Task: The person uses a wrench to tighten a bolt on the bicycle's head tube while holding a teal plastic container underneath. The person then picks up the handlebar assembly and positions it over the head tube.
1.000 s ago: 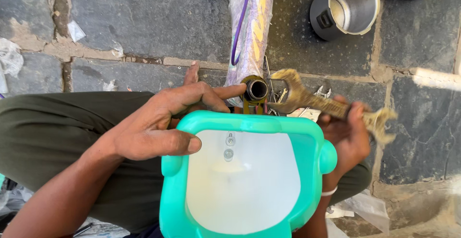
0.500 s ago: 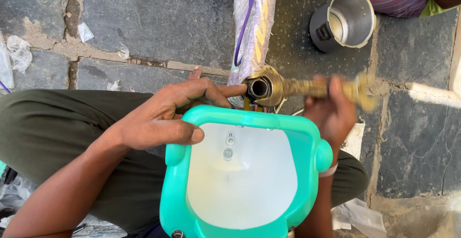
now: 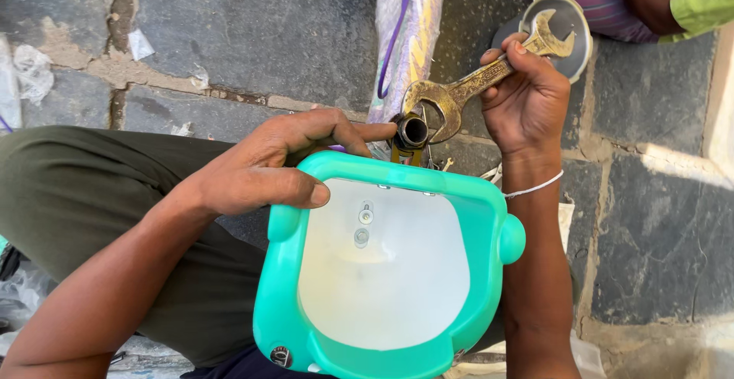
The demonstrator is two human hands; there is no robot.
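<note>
A turquoise plastic basin (image 3: 284,295) with a white inside rests against my lap. At its far edge a short dark metal pipe fitting (image 3: 414,131) sticks up. My left hand (image 3: 267,165) grips the basin's rim with the thumb inside, its fingers stretched toward the fitting. My right hand (image 3: 529,95) holds a rusty double-ended open spanner (image 3: 475,82); its lower jaw sits around the fitting and its handle points up to the right.
Grey stone paving with cracked joints lies all around. A patterned purple-and-yellow bag (image 3: 405,35) lies beyond the fitting. A steel cup (image 3: 577,31) stands at the upper right, beside another person's green sleeve (image 3: 699,1) and striped cloth.
My right hand has swung the spanner's handle from low on the right, through level, up toward the upper right, while the jaw stayed on the fitting. The left hand kept its hold.
</note>
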